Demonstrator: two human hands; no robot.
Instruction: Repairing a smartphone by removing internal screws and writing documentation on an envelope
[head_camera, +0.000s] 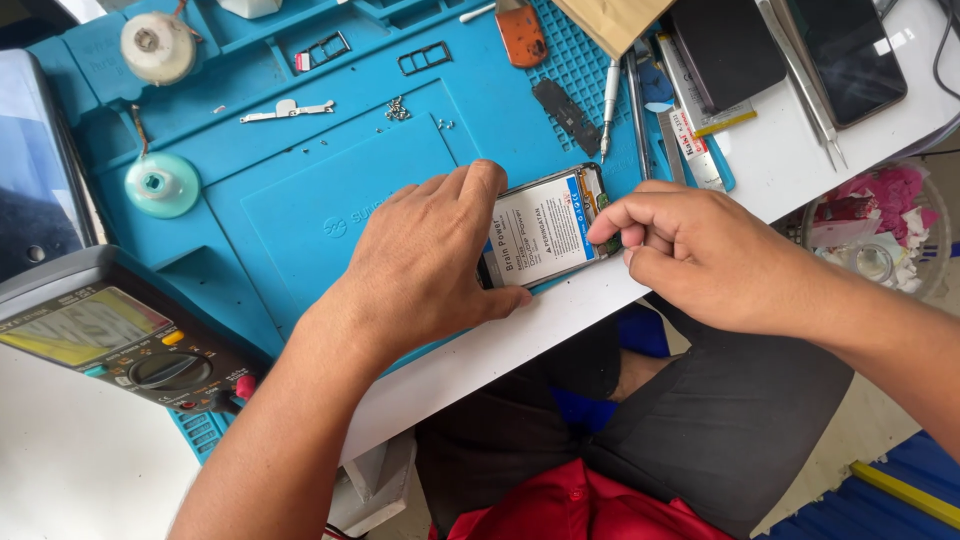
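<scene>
An opened phone (548, 230) with its back off lies near the front edge of a blue work mat (300, 200), showing a white and blue battery. My left hand (430, 260) grips the phone's left end, fingers curled over its far edge and thumb at the near edge. My right hand (690, 250) rests at the phone's right end, thumb and forefinger pinched together on the corner by the green board.
A multimeter (110, 335) sits at the left. On the mat lie small screws (398, 108), metal frames (424, 58), a screwdriver (610, 100) and tweezers (815, 100). Two dark phones (790, 45) rest at the back right. A bin of scraps (880, 225) stands below the white table edge.
</scene>
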